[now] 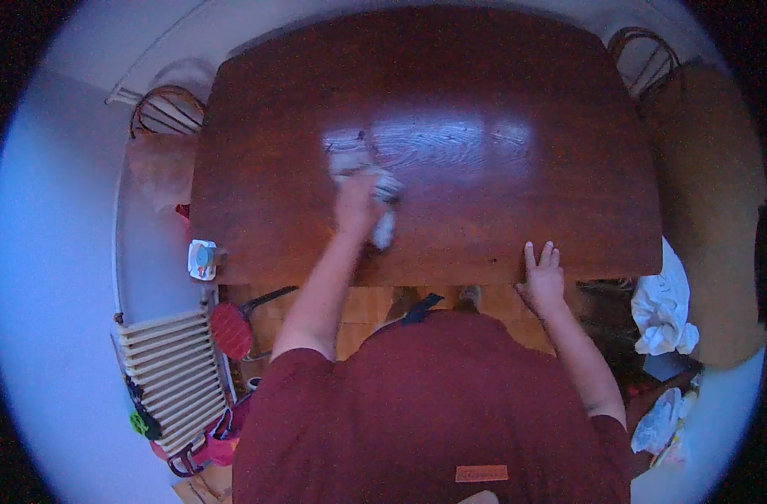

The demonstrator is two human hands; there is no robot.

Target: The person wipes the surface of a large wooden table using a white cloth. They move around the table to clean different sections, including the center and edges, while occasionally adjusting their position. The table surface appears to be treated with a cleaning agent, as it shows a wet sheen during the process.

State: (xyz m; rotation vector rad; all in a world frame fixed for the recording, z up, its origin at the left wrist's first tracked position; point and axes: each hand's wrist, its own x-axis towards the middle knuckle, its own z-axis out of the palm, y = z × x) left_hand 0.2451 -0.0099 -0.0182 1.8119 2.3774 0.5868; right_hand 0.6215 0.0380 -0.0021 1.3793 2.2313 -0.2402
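A dark brown wooden table [450, 218] spreads out in front of me, with light glaring off its middle. My left hand [360, 204] presses a white and grey cloth [384, 227] on the tabletop, left of centre. Its fingers are wrapped on the cloth and a little blurred. Part of the cloth sticks out beyond the hand on both sides. My right hand [543, 275] rests at the near edge of the table, right of centre. Its fingers lie stretched out on the wood, and it holds nothing.
A small white and blue box [202, 259] stands at the table's near left corner. Chairs with curved backs [167, 109] flank the far corners. To the left below are a radiator [172, 378] and a red round seat [231, 329]. White plastic bags [662, 302] hang at the right.
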